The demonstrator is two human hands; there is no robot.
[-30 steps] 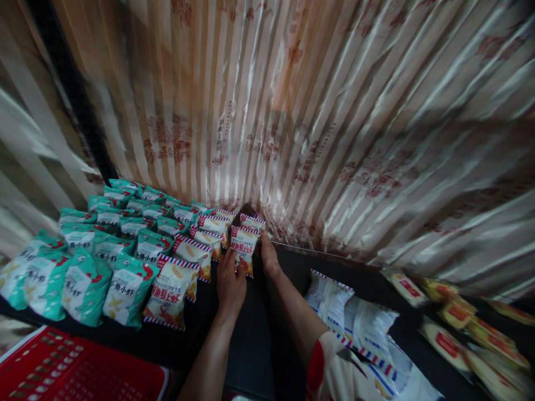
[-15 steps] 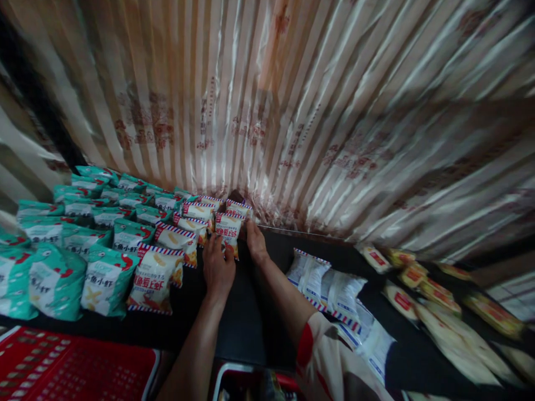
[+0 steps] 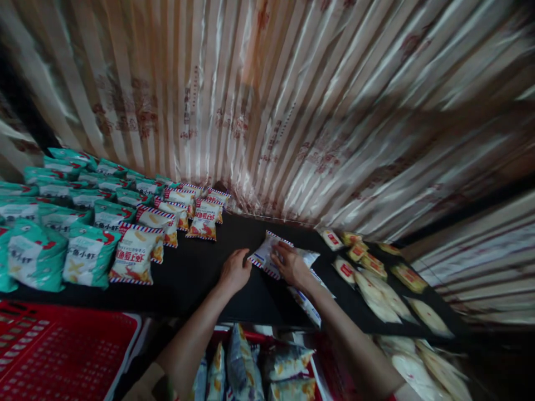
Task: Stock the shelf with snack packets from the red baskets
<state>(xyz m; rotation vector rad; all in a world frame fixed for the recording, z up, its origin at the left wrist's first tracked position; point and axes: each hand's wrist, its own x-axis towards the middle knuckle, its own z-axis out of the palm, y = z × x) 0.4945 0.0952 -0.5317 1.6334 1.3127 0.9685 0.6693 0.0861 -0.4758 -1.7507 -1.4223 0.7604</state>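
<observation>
My right hand (image 3: 291, 267) grips a striped-edge snack bag (image 3: 267, 252) lying with its white and blue printed back up. Thumb and fingers press on its top. My left hand (image 3: 235, 273) is just left of that bag, fingers loosely curled and apart, with nothing in them. More bags of this kind lie back-up under and beside my right forearm, such as one bag (image 3: 308, 305). To the left, upright red-and-white shrimp snack bags (image 3: 203, 214) stand in rows, fronts facing me.
Teal snack bags (image 3: 90, 256) fill the shelf's left end. Flat packets (image 3: 376, 292) and small yellow packs (image 3: 371, 263) lie to the right. Below the black shelf (image 3: 184, 284) are a red basket (image 3: 67, 345) and a crate with several bags (image 3: 242, 362). Striped sheeting (image 3: 251, 111) hangs behind.
Both hands have left the upright shrimp snack bag, which now stands in its row. My right hand has moved right onto a back-up bag, my left hand following. The view has shifted right.
</observation>
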